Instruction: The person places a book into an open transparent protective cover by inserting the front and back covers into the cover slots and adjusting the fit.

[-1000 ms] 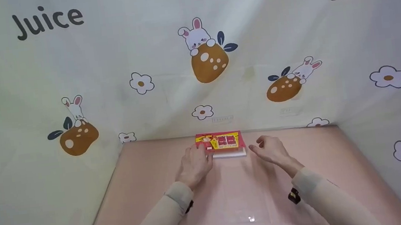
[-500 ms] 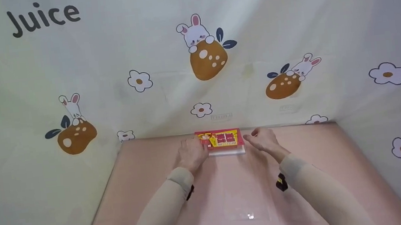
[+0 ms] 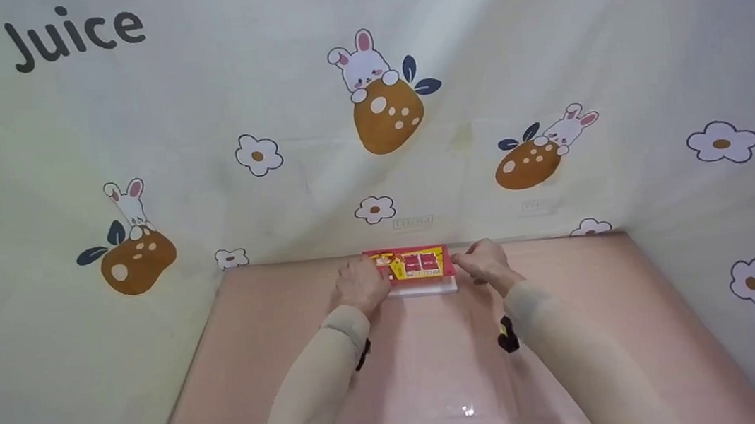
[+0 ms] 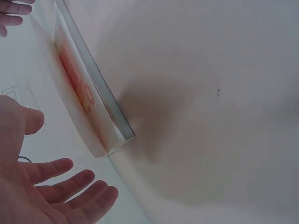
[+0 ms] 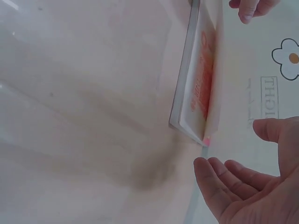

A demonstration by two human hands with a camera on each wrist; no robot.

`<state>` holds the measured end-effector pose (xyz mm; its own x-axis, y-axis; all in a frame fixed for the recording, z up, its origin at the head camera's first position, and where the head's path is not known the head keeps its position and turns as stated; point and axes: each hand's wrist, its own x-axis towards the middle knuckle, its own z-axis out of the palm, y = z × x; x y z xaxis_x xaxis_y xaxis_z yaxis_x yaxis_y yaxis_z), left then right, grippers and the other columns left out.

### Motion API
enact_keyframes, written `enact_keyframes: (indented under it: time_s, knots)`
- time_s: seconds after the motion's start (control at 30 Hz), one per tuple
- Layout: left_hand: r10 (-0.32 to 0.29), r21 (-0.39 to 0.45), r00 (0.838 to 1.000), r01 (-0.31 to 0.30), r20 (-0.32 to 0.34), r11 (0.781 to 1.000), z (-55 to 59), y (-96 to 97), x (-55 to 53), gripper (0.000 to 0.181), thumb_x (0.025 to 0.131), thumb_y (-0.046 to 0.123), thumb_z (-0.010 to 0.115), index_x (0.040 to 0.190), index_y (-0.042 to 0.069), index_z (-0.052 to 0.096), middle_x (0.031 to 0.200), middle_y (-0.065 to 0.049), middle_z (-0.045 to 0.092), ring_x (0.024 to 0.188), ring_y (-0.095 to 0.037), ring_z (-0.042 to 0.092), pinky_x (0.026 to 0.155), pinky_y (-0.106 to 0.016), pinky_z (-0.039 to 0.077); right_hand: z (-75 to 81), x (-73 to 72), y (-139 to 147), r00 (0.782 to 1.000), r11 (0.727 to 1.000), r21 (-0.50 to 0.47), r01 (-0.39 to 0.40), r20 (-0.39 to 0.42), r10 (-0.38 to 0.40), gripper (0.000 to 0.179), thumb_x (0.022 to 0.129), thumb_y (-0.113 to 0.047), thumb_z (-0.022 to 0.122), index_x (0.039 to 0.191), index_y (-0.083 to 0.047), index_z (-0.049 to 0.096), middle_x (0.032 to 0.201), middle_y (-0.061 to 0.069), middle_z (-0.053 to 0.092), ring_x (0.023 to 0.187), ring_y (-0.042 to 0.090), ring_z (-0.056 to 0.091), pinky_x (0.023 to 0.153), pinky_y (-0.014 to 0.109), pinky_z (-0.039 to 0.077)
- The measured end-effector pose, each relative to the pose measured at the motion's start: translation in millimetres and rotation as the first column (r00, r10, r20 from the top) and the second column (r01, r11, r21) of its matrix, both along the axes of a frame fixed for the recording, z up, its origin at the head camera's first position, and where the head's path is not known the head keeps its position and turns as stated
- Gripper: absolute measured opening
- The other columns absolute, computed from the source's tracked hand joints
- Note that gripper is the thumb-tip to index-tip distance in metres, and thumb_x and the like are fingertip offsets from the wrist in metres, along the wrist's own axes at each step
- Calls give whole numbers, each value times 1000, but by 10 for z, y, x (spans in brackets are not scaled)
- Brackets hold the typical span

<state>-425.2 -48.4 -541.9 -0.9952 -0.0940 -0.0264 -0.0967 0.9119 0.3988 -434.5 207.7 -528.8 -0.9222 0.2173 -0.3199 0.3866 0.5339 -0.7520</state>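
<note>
Left hand (image 3: 363, 283) and right hand (image 3: 486, 262), fingers loose, gripping nothing, flank a partly open book (image 3: 417, 264) on a table (image 3: 429, 355).

From above, the head view looks forward and down across the tabletop (image 3: 434, 369) to the printed backdrop (image 3: 294, 107). Both wrist views sit much nearer, sharing the booklet-like item (image 3: 419, 264) from opposite ends.
</note>
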Motion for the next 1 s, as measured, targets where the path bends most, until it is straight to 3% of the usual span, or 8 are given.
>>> enact_keyframes:
  time_s: [0.33,0.63,0.77,0.9,1.0]
  knots:
    - [103,101,991,-111,90,989,-37,32,-64,53,104,40,75,140,3,70,133,-18,69,122,-33,63,114,-54,56,-49,-51,-86,999,999,3,36,12,-36,54,104,-43,78,134,-1,62,124,15,66,110,29,65,103,41,64]
    - [177,205,976,-201,127,958,-96,59,-45,59,97,33,84,141,-2,67,133,-21,65,120,-34,60,113,-53,54,-99,-6,-198,999,999,-15,40,19,-39,36,101,-23,79,123,-4,59,102,10,57,103,30,66,93,42,59]
    - [168,182,976,-191,135,964,-156,85,-72,58,95,36,86,134,-3,70,129,-20,66,118,-34,58,113,-54,52,-131,24,-243,999,999,32,26,29,-27,39,98,-26,81,122,-5,58,98,8,56,102,29,67,88,38,56]
    - [150,134,980,-167,133,977,-204,104,-111,52,94,36,87,126,-3,75,124,-20,68,115,-36,58,112,-55,52,-132,81,-286,999,999,21,27,27,-28,46,97,-27,83,129,-3,60,107,12,64,108,31,69,97,40,59]
    - [152,105,978,-168,139,980,-233,93,-132,50,93,35,87,123,-3,75,122,-22,68,115,-39,59,111,-56,53,-184,38,-316,998,999,16,47,34,-48,51,96,-27,87,133,-2,61,115,14,69,110,32,69,101,41,60]
